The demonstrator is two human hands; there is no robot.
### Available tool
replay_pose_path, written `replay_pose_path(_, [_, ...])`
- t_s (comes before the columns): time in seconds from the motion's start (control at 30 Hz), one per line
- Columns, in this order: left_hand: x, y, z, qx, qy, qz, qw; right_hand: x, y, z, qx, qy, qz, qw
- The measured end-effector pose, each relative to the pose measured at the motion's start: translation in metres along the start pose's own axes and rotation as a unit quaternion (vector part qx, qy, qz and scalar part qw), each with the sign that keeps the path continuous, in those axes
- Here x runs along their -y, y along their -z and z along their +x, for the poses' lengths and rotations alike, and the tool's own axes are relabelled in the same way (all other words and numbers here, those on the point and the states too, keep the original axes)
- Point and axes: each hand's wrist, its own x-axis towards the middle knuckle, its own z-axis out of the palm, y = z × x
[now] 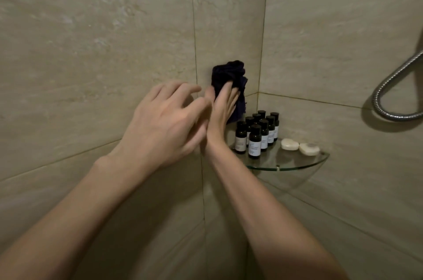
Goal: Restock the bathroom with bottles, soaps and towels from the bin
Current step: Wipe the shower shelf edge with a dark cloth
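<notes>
A dark navy towel [229, 73] hangs bunched against the tiled wall, above the left end of a glass corner shelf [297, 164]. My right hand [223, 110] presses flat on the towel's lower part, fingers straight and pointing up. My left hand [167, 119] hovers just to the left of it, fingers spread and slightly blurred, holding nothing. On the shelf stand several small dark bottles [258, 133] with white labels, and two white soap bars [299, 146] lie to their right.
Beige tiled walls [91, 39] meet in a corner behind the shelf. A metal shower hose [393, 96] loops down the right wall. What the towel hangs from is hidden.
</notes>
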Motion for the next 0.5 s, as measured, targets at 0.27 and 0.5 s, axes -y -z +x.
replay_pose_path(0.27, [-0.008,0.000,0.028,-0.007,0.010,-0.031,0.999,0.027,0.028,0.077,-0.059,-0.072,0.011,0.996])
replay_pose_path(0.5, [-0.010,-0.004,0.026,-0.009,0.014,-0.048,0.999,0.030,0.034,0.092,-0.086,-0.122,0.028,0.988])
